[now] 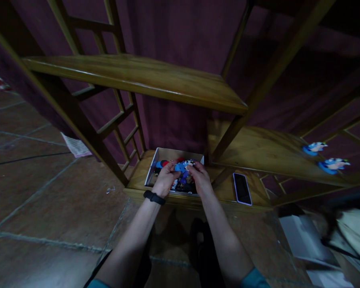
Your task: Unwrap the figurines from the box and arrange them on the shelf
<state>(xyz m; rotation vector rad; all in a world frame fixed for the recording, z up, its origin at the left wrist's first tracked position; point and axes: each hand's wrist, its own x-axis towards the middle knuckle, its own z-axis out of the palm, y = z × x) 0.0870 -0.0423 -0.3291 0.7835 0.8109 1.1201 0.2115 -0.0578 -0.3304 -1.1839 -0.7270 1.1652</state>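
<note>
Both of my hands are over a shallow white cardboard box [151, 176] on the low wooden shelf. Between them is a small blue-and-white figurine [183, 165]. The fingers of my left hand [167, 176] close on its left side, and my right hand [199, 174] pinches its right end. Below the hands, the box holds several small colourful figures, blue, red, purple and dark, partly hidden by my fingers. A black band [154, 197] circles my left wrist.
A phone with a purple edge [242, 189] lies right of the box. Two blue-and-white figurines, one nearer [333, 165] and one farther [315, 148], stand on the middle shelf [258, 148]. An upper wooden shelf [138, 76] overhangs the box. White boxes [306, 240] lie on the floor at right.
</note>
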